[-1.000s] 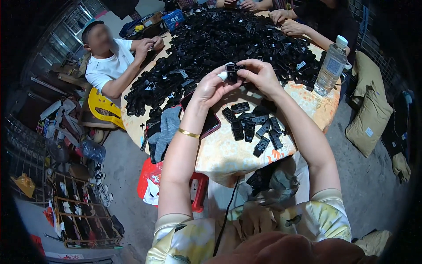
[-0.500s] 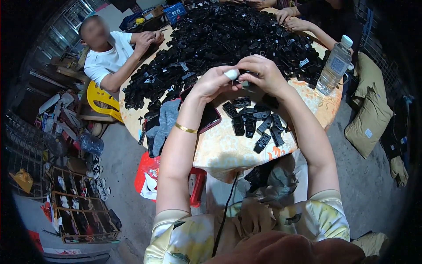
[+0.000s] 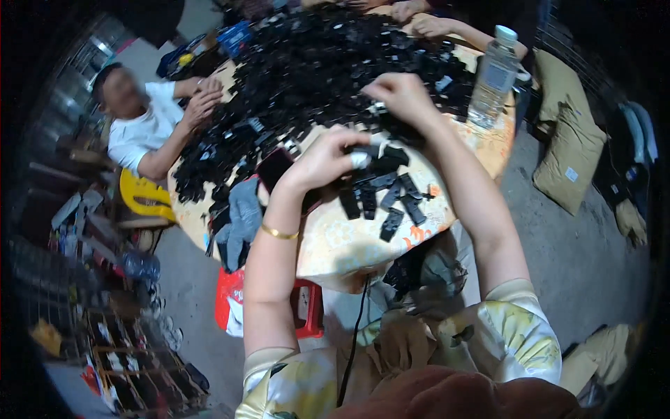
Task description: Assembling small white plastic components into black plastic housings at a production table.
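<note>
My left hand (image 3: 328,162), white wrapping on its thumb and a fingertip, is low over a small group of black plastic parts (image 3: 391,222) near the table's front edge. Its thumb and finger close around a black plastic part (image 3: 388,162) at the back of that group. My right hand (image 3: 405,99) is raised over the near edge of a large heap of black plastic parts (image 3: 307,66). Its fingers are drawn together in a pinch; blur hides what they hold, if anything.
A phone (image 3: 276,170) and grey cloth (image 3: 244,209) lie left of my left forearm. A water bottle (image 3: 494,80) stands at the right. A person in a white shirt (image 3: 146,115) sits at the left; another person's hand (image 3: 434,26) is at the far side. A red stool (image 3: 312,311) stands below.
My hands, together before, have parted. The left has come down to the small group; the right has moved up to the heap. The whole view has shifted slightly.
</note>
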Demonstrator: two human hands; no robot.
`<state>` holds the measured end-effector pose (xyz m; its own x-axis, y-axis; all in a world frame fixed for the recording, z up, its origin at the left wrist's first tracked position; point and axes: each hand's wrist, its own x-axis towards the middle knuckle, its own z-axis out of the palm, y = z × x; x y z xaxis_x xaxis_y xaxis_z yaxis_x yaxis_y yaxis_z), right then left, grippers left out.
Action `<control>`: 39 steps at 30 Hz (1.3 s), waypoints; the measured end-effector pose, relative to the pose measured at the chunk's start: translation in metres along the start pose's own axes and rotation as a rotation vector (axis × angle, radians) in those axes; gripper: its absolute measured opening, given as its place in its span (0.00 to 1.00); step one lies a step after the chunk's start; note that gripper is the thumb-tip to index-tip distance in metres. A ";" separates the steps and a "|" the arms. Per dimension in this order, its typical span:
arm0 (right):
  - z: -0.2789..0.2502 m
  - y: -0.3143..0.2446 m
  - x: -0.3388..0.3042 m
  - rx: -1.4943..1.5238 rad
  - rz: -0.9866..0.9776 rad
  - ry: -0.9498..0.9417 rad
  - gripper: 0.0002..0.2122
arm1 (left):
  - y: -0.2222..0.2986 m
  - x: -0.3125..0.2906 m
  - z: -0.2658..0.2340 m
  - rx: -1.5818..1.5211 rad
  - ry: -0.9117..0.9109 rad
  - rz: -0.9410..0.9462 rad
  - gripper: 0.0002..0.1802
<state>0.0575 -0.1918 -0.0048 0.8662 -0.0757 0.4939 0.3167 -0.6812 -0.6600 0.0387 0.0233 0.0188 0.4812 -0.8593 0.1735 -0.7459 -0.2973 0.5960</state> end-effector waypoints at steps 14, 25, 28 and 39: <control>0.044 0.005 -0.012 -0.416 -0.194 -0.019 0.06 | -0.093 0.058 -0.013 0.532 0.346 -0.074 0.20; 0.037 0.017 0.006 -0.112 -0.124 0.369 0.10 | -0.098 0.100 -0.009 0.899 0.133 -0.123 0.17; 0.038 0.024 0.005 -0.099 -0.162 0.389 0.10 | -0.094 0.098 -0.007 0.814 0.182 -0.088 0.18; 0.049 -0.007 0.005 0.218 -0.327 0.035 0.22 | -0.084 0.026 -0.003 -0.434 0.505 -0.261 0.23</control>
<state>0.0788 -0.1518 -0.0252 0.6934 0.0922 0.7146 0.6518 -0.5029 -0.5676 0.1157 0.0271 -0.0244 0.8517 -0.4539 0.2617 -0.3772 -0.1844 0.9076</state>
